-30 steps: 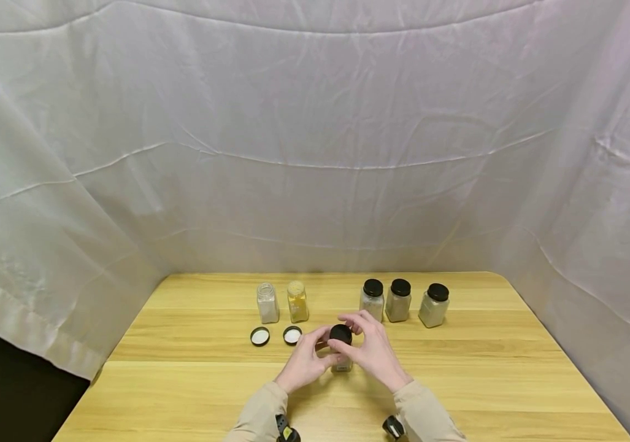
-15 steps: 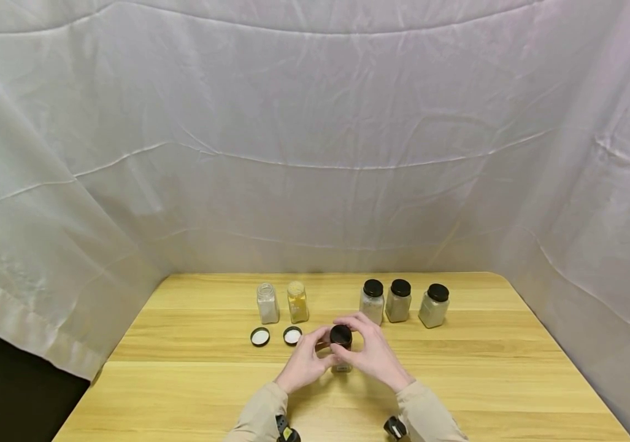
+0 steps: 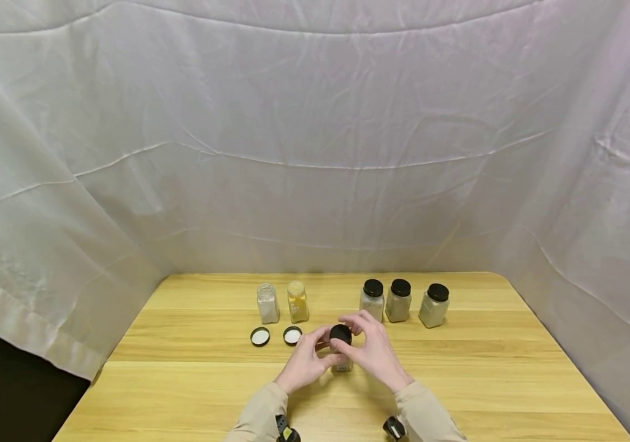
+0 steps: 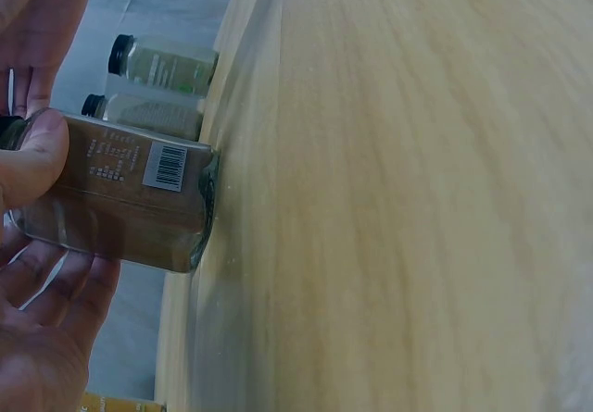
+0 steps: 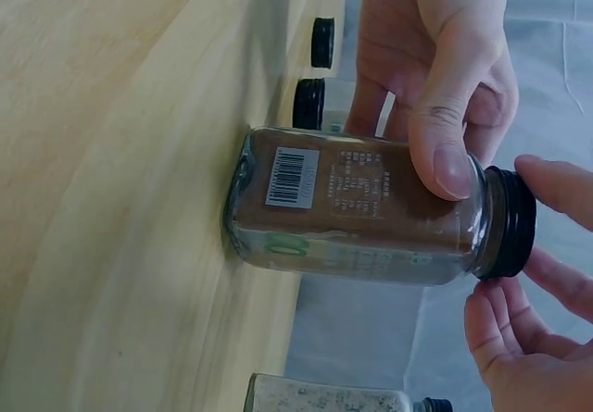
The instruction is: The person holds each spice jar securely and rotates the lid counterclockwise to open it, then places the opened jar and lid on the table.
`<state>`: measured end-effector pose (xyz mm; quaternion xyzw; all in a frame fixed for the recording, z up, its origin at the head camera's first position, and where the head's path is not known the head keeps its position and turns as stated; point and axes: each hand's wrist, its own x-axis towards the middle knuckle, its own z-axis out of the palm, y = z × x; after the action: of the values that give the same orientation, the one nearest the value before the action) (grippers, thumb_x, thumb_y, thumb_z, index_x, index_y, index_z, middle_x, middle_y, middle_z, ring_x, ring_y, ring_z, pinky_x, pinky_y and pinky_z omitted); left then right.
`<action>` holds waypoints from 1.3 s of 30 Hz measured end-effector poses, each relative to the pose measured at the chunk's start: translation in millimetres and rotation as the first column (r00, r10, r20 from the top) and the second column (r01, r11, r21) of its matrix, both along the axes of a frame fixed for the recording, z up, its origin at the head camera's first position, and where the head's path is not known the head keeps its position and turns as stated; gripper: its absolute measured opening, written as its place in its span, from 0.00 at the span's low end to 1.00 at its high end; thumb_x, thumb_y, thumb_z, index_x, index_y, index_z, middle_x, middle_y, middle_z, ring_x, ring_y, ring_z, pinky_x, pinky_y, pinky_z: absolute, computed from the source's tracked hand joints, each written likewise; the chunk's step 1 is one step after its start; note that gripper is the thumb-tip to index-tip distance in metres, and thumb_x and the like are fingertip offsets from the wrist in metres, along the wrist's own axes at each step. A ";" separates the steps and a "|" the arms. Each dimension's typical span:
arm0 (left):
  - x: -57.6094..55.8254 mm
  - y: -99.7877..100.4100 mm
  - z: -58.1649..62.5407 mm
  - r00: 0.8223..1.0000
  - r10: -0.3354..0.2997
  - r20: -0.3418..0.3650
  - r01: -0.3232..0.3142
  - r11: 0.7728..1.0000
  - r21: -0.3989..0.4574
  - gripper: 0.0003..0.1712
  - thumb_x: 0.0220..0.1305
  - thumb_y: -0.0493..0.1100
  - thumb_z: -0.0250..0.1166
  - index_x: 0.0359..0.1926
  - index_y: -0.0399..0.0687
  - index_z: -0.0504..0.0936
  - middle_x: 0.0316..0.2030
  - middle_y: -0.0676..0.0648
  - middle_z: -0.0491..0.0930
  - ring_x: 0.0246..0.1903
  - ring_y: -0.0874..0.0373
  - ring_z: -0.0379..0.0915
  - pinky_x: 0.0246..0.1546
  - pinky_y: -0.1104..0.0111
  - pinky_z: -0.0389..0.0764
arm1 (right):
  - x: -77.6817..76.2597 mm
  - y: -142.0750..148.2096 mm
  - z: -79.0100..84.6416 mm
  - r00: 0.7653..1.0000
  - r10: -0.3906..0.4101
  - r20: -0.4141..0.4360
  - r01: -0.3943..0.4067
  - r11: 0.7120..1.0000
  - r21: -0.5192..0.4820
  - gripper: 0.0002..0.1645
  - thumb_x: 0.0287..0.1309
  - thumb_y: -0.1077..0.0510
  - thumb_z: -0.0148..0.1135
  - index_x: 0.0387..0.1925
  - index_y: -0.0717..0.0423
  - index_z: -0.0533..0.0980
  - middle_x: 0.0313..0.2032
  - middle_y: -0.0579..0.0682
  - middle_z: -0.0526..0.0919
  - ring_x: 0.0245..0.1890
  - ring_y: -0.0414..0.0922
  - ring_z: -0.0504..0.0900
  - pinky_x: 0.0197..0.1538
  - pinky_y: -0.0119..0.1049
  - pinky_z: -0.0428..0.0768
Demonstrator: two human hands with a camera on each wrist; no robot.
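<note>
A square glass jar of brown powder (image 5: 371,199) with a barcode label stands upright on the table, between both hands. My left hand (image 3: 303,362) grips its body, thumb across the near face and fingers on the far side. Around the jar's black lid (image 5: 515,223) are the fingers and thumb of my right hand (image 3: 372,353), pinching it by the edge. The lid sits on the jar's mouth. Left of the hands, two black lids lie with their white insides up: one lid (image 3: 260,336) farther out, the other lid (image 3: 292,335) near my left fingers.
Behind those lids stand two uncapped jars, one with pale contents (image 3: 267,304) and one with yellow powder (image 3: 297,302). Three jars with black lids stand at the back right: a left jar (image 3: 372,302), a middle jar (image 3: 399,301) and a right jar (image 3: 434,306). Grey curtain (image 3: 315,202) surrounds the table.
The right hand's fingers shifted left around the lid half a second ago and are now back at their earlier place. Left hand and jar stay put.
</note>
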<state>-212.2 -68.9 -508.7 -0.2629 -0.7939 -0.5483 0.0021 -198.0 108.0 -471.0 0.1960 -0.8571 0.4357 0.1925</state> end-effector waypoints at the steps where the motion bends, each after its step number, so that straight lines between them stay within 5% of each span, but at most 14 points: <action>1: -0.1 0.0 -0.3 1.000 0.000 -0.005 0.000 1.000 -0.001 0.24 0.60 0.40 0.73 0.57 0.41 0.79 0.48 0.44 0.86 0.53 0.49 0.83 0.62 0.63 0.82 | 0.1 0.4 0.1 1.000 0.017 -0.012 -0.017 1.000 0.001 0.23 0.47 0.59 0.79 0.47 0.57 0.83 0.40 0.47 0.83 0.38 0.43 0.80 0.42 0.32 0.80; 7: -0.5 -0.1 -2.4 0.999 0.001 -0.034 -0.001 1.000 -0.006 0.24 0.60 0.37 0.72 0.58 0.39 0.79 0.47 0.43 0.86 0.50 0.49 0.83 0.61 0.64 0.82 | 0.1 2.9 0.5 0.992 0.104 -0.064 -0.102 0.994 0.028 0.23 0.48 0.63 0.75 0.50 0.59 0.82 0.45 0.51 0.84 0.43 0.47 0.84 0.48 0.43 0.86; 19: -0.2 0.5 -0.6 1.000 0.001 -0.002 -0.001 1.000 -0.005 0.24 0.59 0.41 0.74 0.56 0.41 0.80 0.48 0.44 0.87 0.53 0.48 0.83 0.62 0.63 0.82 | 0.9 0.9 1.1 1.000 -0.010 0.024 0.010 1.000 -0.017 0.25 0.45 0.57 0.81 0.48 0.55 0.83 0.38 0.46 0.82 0.37 0.42 0.79 0.43 0.29 0.75; 29: 0.2 -0.3 -1.0 1.000 -0.006 -0.006 0.006 1.000 0.012 0.25 0.60 0.39 0.73 0.58 0.40 0.79 0.47 0.43 0.87 0.50 0.49 0.83 0.62 0.64 0.82 | -0.5 4.4 2.0 0.991 0.112 -0.070 -0.109 0.993 0.046 0.24 0.49 0.65 0.74 0.51 0.59 0.82 0.46 0.51 0.85 0.42 0.47 0.84 0.48 0.44 0.86; 39: -0.4 -0.5 -1.0 1.000 -0.005 -0.004 0.005 1.000 -0.007 0.26 0.61 0.43 0.73 0.59 0.41 0.78 0.48 0.44 0.87 0.53 0.49 0.83 0.63 0.61 0.81 | 0.7 -1.4 1.9 1.000 -0.001 -0.023 0.002 0.999 0.045 0.27 0.45 0.57 0.81 0.50 0.57 0.82 0.42 0.49 0.83 0.38 0.43 0.80 0.42 0.33 0.80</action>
<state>-212.6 -69.4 -509.8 -0.2662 -0.7952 -0.5449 0.0012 -197.3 106.6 -469.1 0.2049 -0.8645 0.4141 0.1982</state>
